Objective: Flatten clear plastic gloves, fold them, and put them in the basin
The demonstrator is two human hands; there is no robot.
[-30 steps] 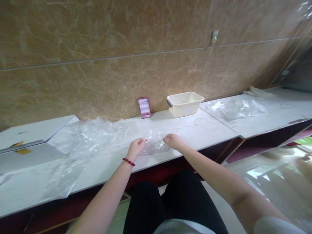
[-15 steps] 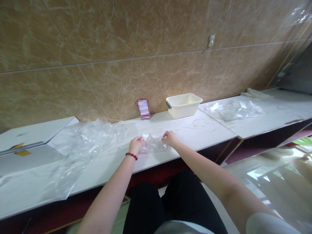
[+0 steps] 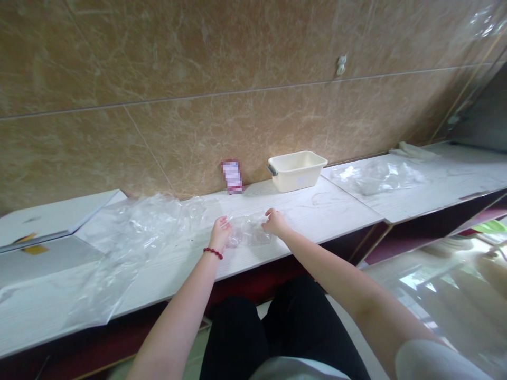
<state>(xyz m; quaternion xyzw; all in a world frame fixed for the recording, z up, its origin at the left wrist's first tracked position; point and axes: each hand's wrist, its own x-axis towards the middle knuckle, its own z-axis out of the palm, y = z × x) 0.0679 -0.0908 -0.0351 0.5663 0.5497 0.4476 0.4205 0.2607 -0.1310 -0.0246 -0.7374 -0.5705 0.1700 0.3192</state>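
Note:
A small clear plastic bag (image 3: 249, 232) lies crumpled on the white worktop (image 3: 317, 211), between my two hands. At its left edge, the curled fingers of my left hand (image 3: 221, 233) hold the film; a red bead bracelet circles that wrist. My right hand (image 3: 274, 222) is at the bag's right edge, its thumb and forefinger bent and apart. The bag is see-through, so its outline is hard to make out. Behind it stands a cream plastic tub (image 3: 298, 173) with a grey handle.
A large heap of clear plastic sheeting (image 3: 148, 227) spreads to the left, beside a white box (image 3: 59, 221). A pixelated red-and-white packet (image 3: 232, 177) leans on the marbled wall. More clear plastic (image 3: 374, 177) and a pale cloth-like thing (image 3: 414, 151) lie on the right.
The left hand's fingers have loosened a little and the hand has turned slightly. The bag's left part lies lower and flatter. The right hand has hardly moved, its forefinger slightly raised.

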